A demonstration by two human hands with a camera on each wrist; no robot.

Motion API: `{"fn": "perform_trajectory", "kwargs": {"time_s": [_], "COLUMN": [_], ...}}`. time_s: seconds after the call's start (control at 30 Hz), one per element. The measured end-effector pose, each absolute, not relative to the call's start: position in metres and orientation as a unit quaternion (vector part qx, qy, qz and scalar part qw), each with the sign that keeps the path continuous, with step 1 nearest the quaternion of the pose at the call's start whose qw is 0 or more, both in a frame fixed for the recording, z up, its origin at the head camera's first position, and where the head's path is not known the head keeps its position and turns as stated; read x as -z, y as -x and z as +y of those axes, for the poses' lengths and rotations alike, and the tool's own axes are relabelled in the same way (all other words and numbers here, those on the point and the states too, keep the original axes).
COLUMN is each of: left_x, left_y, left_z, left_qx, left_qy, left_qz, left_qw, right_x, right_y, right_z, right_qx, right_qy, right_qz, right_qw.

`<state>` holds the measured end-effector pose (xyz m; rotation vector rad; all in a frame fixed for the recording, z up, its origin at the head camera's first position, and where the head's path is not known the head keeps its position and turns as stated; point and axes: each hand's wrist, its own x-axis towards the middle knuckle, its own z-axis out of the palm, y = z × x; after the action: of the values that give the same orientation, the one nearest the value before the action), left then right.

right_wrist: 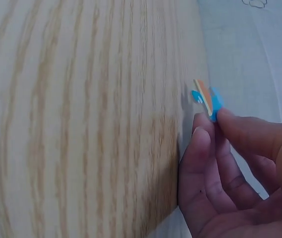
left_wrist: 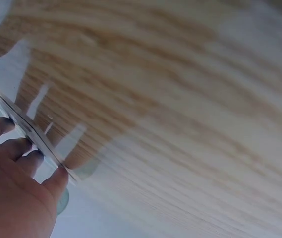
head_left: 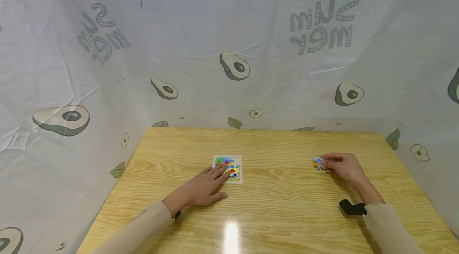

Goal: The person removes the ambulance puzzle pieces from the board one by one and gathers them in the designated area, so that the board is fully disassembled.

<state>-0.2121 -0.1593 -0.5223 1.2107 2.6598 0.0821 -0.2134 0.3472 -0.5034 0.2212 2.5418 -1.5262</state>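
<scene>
A small square jigsaw puzzle (head_left: 240,169) with a pale border and a bright picture lies flat on the table. My left hand (head_left: 207,187) rests over its left part with fingers outstretched, hiding some of the picture. In the left wrist view, the fingertips touch the thin puzzle board (left_wrist: 37,136). Off to the right, my right hand (head_left: 345,167) pinches a small puzzle piece (head_left: 317,161) coloured blue and orange. The right wrist view shows this puzzle piece (right_wrist: 205,98) tilted up between thumb and fingers, just above the tabletop.
The wooden table (head_left: 276,198) extends between and around both hands. A pale curtain (head_left: 201,47) printed with avocados hangs behind the table and along its sides. A black wrist device (head_left: 353,208) sits at the right sleeve.
</scene>
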Motion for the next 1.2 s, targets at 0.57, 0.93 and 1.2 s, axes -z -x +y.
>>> {"fn": "perform_trajectory", "kwargs": {"time_s": [0.57, 0.93, 1.2], "left_x": [0.522, 0.518, 0.519], "left_y": [0.212, 0.210, 0.211], "left_z": [-0.157, -0.157, -0.157], "left_qx": [-0.020, -0.019, -0.013], "left_qy": [-0.410, -0.404, -0.408], "left_qz": [0.906, 0.907, 0.906], "left_qw": [0.107, 0.117, 0.113], "right_x": [0.497, 0.501, 0.500], "right_y": [0.217, 0.217, 0.218], "right_z": [0.333, 0.329, 0.328], "right_qx": [0.432, 0.432, 0.419], "right_qy": [-0.083, -0.081, -0.096], "right_qz": [0.896, 0.896, 0.901], "right_qw": [0.069, 0.064, 0.061]}}
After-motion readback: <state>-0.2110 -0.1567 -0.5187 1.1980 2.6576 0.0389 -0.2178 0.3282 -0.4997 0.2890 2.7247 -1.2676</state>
